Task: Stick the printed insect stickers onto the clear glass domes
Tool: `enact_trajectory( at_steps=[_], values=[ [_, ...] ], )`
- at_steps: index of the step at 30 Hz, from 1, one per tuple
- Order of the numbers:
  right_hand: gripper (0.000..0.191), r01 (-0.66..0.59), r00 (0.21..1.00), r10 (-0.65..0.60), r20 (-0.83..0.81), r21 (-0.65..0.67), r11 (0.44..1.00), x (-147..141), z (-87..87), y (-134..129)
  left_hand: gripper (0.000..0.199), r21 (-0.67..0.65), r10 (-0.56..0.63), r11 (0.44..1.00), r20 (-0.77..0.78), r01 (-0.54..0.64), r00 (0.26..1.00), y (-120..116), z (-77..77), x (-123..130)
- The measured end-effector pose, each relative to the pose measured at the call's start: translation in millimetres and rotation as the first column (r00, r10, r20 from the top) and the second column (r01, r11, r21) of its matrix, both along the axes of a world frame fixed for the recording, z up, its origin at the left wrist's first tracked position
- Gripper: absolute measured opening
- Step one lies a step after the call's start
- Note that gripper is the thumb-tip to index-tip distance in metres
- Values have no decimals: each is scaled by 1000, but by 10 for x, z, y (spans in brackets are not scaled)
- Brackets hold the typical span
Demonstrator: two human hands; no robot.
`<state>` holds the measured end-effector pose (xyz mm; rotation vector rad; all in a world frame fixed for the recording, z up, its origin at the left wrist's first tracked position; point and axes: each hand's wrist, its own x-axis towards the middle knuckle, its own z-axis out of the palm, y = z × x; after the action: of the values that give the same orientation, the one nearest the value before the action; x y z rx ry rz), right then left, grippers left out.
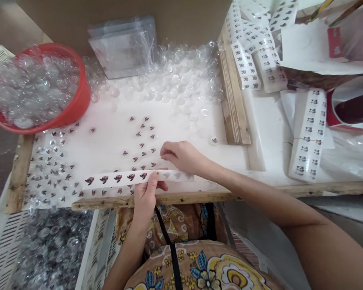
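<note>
My left hand pinches a white strip of turtle stickers between thumb and fingers, near the table's front edge. Dark turtle prints line the strip's left part; its right part shows only faint marks. Just above the strip, my right hand is closed with fingertips together, and whatever is in them is hidden. Beside those fingertips, small clear discs bearing turtle stickers lie scattered on the white tabletop. Plain clear discs are heaped farther back.
A red basin full of clear discs stands at the left. Wooden strips edge the work surface. Sticker sheets lie at the right. Below left is a white crate of clear pieces. A plastic-wrapped stack sits at the back.
</note>
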<state>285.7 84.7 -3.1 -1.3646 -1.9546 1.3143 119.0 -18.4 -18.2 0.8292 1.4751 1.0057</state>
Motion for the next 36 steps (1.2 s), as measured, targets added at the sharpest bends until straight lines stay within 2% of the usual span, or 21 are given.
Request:
enact_trajectory(
  at_steps=[2,4,6,9,12,16,19,22,24,27,29,31,33,36],
  values=[
    [17,-51,998,48,33,76,996,-42,3,17,46,-5,18,1000,4,-18,1000,-24,-21,-22],
    [19,-29,999,27,17,124,992,-31,18,-28,47,-6,45,999,-2,-45,999,-37,-31,-27],
    [13,-7,999,12,-52,95,995,4,50,-125,48,1,62,998,-18,-62,998,-35,-28,-20],
    [13,-42,990,46,-134,36,998,30,112,-292,48,7,23,1000,-53,-22,998,-21,0,-5],
    [9,-50,990,61,-126,85,995,31,151,-370,49,2,-7,1000,-90,7,996,-18,26,-14],
    [8,-91,987,104,-123,103,990,66,125,-390,44,28,75,997,-109,-72,991,-38,-3,-51],
    [16,-80,996,87,-17,257,963,62,44,-484,41,37,125,992,-102,-122,987,-41,-46,-49],
    [23,-72,996,36,82,491,868,16,-33,-613,43,12,129,992,-100,-128,987,-22,-72,-28],
    [20,-57,998,42,40,547,835,2,-45,-645,44,-2,114,993,-103,-115,988,-7,-84,-19],
    [12,53,989,11,-147,421,906,93,9,-536,41,-9,110,994,-89,-111,990,2,-104,-23],
    [10,170,970,-112,-213,276,946,249,61,-364,39,-10,126,992,-67,-126,990,0,-117,-32],
    [11,304,947,-281,-153,162,939,450,93,-163,37,-14,131,991,-36,-132,991,-2,-124,-39],
    [12,412,911,-412,-22,107,905,634,91,13,36,-11,126,992,-13,-126,992,1,-124,-41],
    [13,415,893,-424,149,90,905,781,39,153,34,2,119,993,9,-119,993,14,-116,-34]
  ],
)
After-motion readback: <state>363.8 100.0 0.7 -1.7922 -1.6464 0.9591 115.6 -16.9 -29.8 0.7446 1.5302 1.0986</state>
